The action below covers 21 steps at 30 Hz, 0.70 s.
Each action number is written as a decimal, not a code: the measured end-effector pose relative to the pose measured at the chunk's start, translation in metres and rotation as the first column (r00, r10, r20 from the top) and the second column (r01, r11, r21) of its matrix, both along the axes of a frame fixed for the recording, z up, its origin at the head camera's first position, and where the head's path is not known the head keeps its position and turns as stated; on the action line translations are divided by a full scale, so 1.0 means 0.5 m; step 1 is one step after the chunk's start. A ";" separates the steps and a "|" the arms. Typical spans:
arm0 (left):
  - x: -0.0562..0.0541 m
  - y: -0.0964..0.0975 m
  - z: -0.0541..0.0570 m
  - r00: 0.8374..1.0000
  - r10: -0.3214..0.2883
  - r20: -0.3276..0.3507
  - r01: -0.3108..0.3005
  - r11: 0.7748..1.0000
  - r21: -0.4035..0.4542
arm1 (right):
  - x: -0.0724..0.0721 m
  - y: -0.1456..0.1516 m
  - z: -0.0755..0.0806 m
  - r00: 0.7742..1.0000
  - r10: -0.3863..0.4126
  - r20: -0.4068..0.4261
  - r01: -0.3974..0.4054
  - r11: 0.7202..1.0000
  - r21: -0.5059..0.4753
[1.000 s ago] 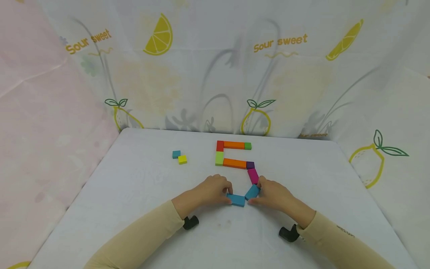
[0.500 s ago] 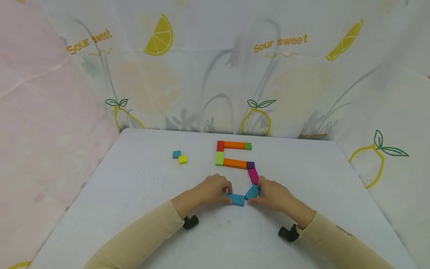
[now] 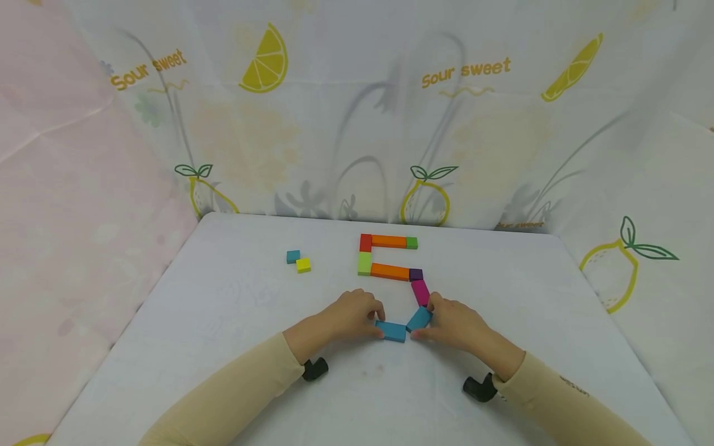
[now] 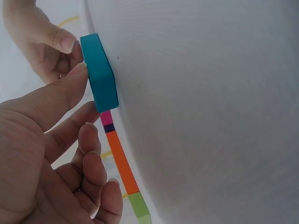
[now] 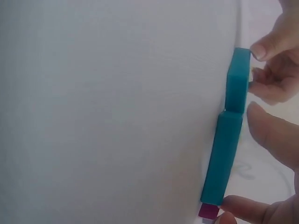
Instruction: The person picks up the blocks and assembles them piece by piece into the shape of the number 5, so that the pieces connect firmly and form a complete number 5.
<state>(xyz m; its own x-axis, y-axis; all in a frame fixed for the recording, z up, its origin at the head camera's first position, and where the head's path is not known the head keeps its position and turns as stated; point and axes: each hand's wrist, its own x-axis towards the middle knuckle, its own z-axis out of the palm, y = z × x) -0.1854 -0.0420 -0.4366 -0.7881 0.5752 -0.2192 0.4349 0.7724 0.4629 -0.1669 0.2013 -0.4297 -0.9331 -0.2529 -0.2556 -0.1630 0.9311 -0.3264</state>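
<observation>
My left hand (image 3: 351, 314) pinches the left end of a flat blue block (image 3: 392, 331) between thumb and index finger; in the left wrist view this block (image 4: 99, 74) fills the space by the fingertips. To its right lies a slanted blue block (image 3: 419, 319), its corner meeting the first one. The right hand (image 3: 456, 321) holds that slanted block (image 5: 223, 156) between thumb and index finger, at its two ends. A magenta block (image 3: 421, 292) stands against its upper end, followed by a small purple block (image 3: 416, 274) and an orange block (image 3: 389, 271).
Light green (image 3: 364, 264), red (image 3: 365, 242), orange (image 3: 388, 241) and small green (image 3: 411, 243) blocks continue the line at the back. Apart on the left lie small blue (image 3: 292, 256) and yellow (image 3: 303, 265) blocks. A white cloth covers the table (image 3: 223, 291); printed curtains (image 3: 346, 124) stand behind.
The left blue block has shifted very slightly to the left and back in the head view, with the left hand still on it. Both hands otherwise keep their places.
</observation>
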 end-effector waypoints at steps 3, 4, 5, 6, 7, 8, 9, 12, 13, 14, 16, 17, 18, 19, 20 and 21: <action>-0.001 -0.006 0.000 1.000 0.008 0.000 -0.008 1.000 0.004 | -0.001 0.002 0.005 1.000 -0.014 0.006 0.014 1.000 -0.004; -0.002 -0.008 0.000 1.000 0.012 -0.001 -0.012 1.000 0.006 | -0.002 0.003 0.006 1.000 -0.020 0.007 0.020 1.000 -0.011; -0.002 -0.011 -0.001 1.000 0.017 -0.004 -0.017 1.000 0.006 | -0.003 0.004 0.008 1.000 -0.023 0.007 0.023 0.999 -0.023; -0.003 -0.015 -0.001 1.000 0.026 -0.005 -0.026 1.000 0.006 | -0.004 0.006 0.009 1.000 -0.023 0.007 0.023 0.999 -0.037; -0.003 -0.018 -0.001 0.999 0.033 -0.008 -0.032 0.999 0.007 | -0.006 0.008 0.010 1.000 -0.020 0.004 0.020 0.998 -0.053; -0.003 -0.022 -0.001 0.999 0.040 -0.011 -0.040 0.999 0.010 | -0.007 0.010 0.011 1.000 -0.019 -0.001 0.019 0.998 -0.068; -0.004 -0.027 -0.001 0.999 0.050 -0.014 -0.050 0.999 0.012 | -0.009 0.012 0.011 1.000 -0.014 -0.011 0.013 0.997 -0.082; -0.004 -0.041 0.003 0.998 0.063 -0.027 -0.062 0.998 0.030 | -0.013 0.017 0.012 0.999 0.004 -0.037 -0.009 0.992 -0.123; -0.005 -0.045 0.005 0.997 0.067 -0.031 -0.065 0.997 0.036 | -0.014 0.017 0.013 0.999 0.007 -0.044 -0.013 0.991 -0.134; -0.005 -0.050 0.007 0.997 0.071 -0.035 -0.070 0.997 0.043 | -0.014 0.017 0.015 0.999 0.008 -0.051 -0.016 0.990 -0.143; -0.007 -0.059 0.009 0.996 0.078 -0.045 -0.076 0.996 0.053 | -0.016 0.017 0.017 0.998 0.020 -0.067 -0.030 0.987 -0.156; -0.008 -0.063 0.010 0.995 0.082 -0.050 -0.079 0.995 0.059 | -0.016 0.017 0.018 0.996 0.029 -0.079 -0.041 0.987 -0.157; -0.008 -0.068 0.012 0.995 0.090 -0.054 -0.086 0.994 0.063 | -0.016 0.016 0.019 0.995 0.035 -0.090 -0.050 0.986 -0.161; -0.009 -0.072 0.013 0.993 0.098 -0.059 -0.094 0.994 0.063 | -0.016 0.015 0.020 0.994 0.044 -0.103 -0.061 0.983 -0.171; -0.010 -0.077 0.013 0.992 0.103 -0.067 -0.099 0.993 0.064 | -0.016 0.015 0.020 0.992 0.055 -0.115 -0.075 0.980 -0.182; -0.011 -0.081 0.014 0.991 0.109 -0.073 -0.104 0.992 0.067 | -0.017 0.014 0.020 0.990 0.066 -0.125 -0.089 0.977 -0.193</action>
<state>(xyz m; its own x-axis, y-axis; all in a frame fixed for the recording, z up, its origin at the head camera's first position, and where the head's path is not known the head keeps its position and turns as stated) -0.1910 -0.0826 -0.4296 -0.8585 0.4980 -0.1219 0.3880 0.7865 0.4804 -0.1753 0.2083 -0.4197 -0.9292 -0.3600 -0.0839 -0.2798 0.8333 -0.4767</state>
